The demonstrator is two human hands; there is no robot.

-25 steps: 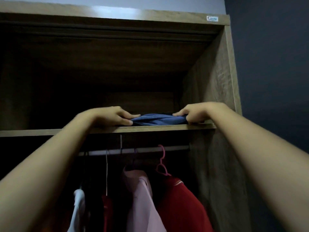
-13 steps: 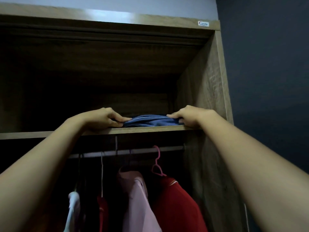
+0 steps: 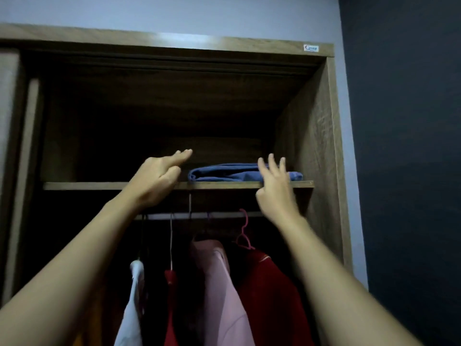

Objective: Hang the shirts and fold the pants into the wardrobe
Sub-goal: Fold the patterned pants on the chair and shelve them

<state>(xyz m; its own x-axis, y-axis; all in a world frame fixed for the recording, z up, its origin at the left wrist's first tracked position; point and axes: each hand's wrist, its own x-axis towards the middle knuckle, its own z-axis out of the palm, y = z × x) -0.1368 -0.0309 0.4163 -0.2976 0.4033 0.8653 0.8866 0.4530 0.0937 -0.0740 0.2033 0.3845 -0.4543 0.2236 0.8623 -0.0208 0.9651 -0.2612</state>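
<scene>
**Both hands off the pants on the shelf**

Two bare arms reach up and forward. The left hand [image 3: 159, 178] is open, its fingers straight and pointing into the wardrobe [image 3: 320, 146]. It holds nothing and lies across the front edge of the shelf [image 3: 99, 186], just left of the pants [image 3: 232, 172]. I cannot tell if it touches the edge. The right hand [image 3: 275, 193] is open too, fingers spread and pointing up, and is blurred. It grasps nothing. Its fingertips [image 3: 271, 164] overlap the right part of the pants, but contact cannot be told.

Below the hands, four garments hang from one rail [image 3: 199, 215]: a white shirt [image 3: 132, 308], a thin red strip [image 3: 171, 308], a pink shirt [image 3: 219, 295] and a red shirt [image 3: 274, 295]. A pink hanger [image 3: 243, 231] and a white hanger [image 3: 171, 240] show plainly. The darker hooks are too dim to count.

Above the rail is the one shelf. One pair of blue pants lies folded flat at its right end, near the side wall. One small label [image 3: 310, 48] sits on the top right corner of the frame. A dark wall [image 3: 399, 146] stands to the right.

Half a second ago both hands had curled fingers on the two ends of the pants. Now both have let go and drawn back toward the camera. The pants stay in the same place on the shelf.
</scene>
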